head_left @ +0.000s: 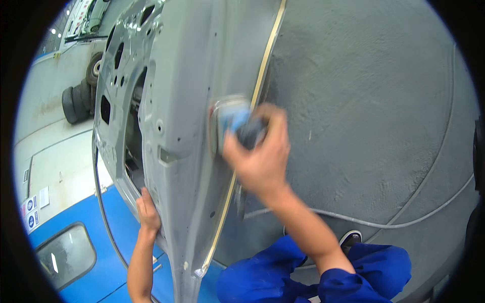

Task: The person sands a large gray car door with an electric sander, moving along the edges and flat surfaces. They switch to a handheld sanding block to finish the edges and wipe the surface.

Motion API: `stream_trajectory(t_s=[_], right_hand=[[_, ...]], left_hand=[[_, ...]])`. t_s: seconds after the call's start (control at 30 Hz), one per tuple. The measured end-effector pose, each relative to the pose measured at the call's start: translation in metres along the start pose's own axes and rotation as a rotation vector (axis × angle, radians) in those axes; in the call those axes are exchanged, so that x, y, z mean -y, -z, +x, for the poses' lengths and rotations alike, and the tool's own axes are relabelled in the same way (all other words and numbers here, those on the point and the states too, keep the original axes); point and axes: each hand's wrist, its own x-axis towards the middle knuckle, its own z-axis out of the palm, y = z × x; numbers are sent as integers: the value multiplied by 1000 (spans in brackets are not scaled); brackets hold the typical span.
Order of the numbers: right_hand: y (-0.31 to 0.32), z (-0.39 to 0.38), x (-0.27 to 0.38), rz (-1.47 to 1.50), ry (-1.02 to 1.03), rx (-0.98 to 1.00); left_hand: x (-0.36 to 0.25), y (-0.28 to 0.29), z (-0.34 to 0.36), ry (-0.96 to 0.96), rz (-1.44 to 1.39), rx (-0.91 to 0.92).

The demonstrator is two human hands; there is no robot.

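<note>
A grey metal vehicle door (187,65) with cutouts and holes stands on edge before me, a strip of tan tape (220,222) running along its right side. My right hand (262,156) is closed on a blurred blue-and-black sanding tool (235,121), whose pad lies against the door's face just left of the tape. Lower on the left, my left hand (147,212) grips the door's left edge with its fingers wrapped over the metal.
Stacked tyres (76,103) sit by the far left wall. A blue panel door (106,240) with a window is at lower left. A hose (379,223) crosses the grey floor (364,101) on the right. My blue-trousered knees (242,278) show below.
</note>
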Motion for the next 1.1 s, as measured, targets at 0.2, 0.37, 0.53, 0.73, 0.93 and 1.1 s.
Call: stream_trajectory(t_s=[0.2,0.37,0.53,0.73,0.93,1.1], right_hand=[[-3,28,11,-60,-76,20],[0,-93,8,39,-74,183],[-11,-11,7,-59,32,22],[-12,41,15,-133,40,-73],[-4,-106,-12,54,-38,126],[-8,-88,-16,76,133,40]], left_hand=[[-7,-4,3,30,-54,6],[-4,0,1,44,-1,-6],[4,-4,-2,18,-37,-30],[1,-5,2,29,-35,-26],[3,-10,3,20,-12,-86],[8,-3,0,17,-17,-59]])
